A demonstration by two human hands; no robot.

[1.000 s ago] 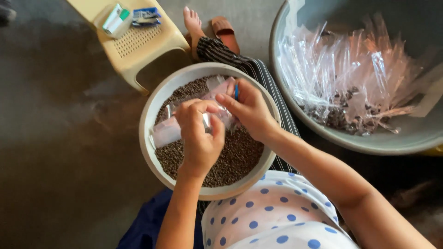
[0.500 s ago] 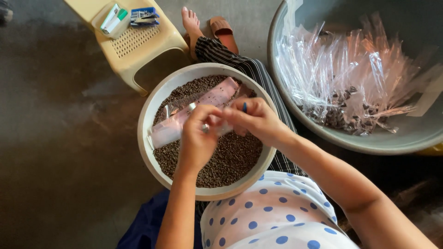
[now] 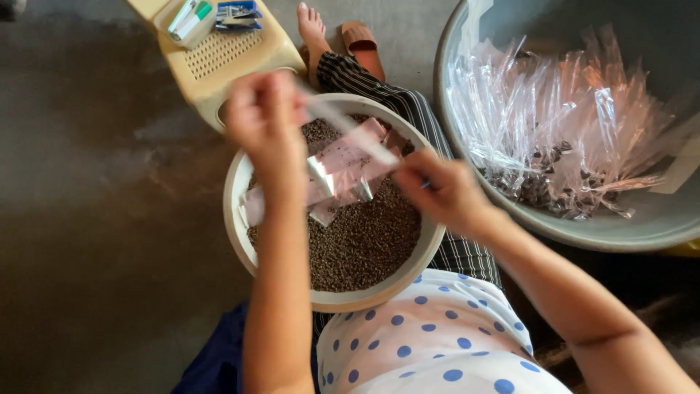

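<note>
Clear bag: a thin plastic bag (image 3: 343, 124) is stretched between both hands above the bowl, blurred by motion.
Left hand: the left hand (image 3: 264, 120) is raised over the bowl's far rim, fingers pinched on one end of the bag.
Right hand: the right hand (image 3: 443, 191) sits lower at the bowl's right edge, closed on the other end; something small and blue shows by its fingers, too blurred to tell what.
Bowl: a pale round bowl (image 3: 240, 175) rests on the lap, holding dark seeds (image 3: 364, 241) with a few empty bags (image 3: 343, 164) lying on them.
Basin: a grey basin (image 3: 656, 226) just to the right holds a heap of clear packets (image 3: 554, 117), some with dark seeds showing inside.
Stool: a yellow stool (image 3: 226, 55) beyond the bowl carries small boxes.
Progress, judged: many packets are filled and set aside; the bowl is well stocked with seeds, so much packing seems left. The held bag looks empty.
</note>
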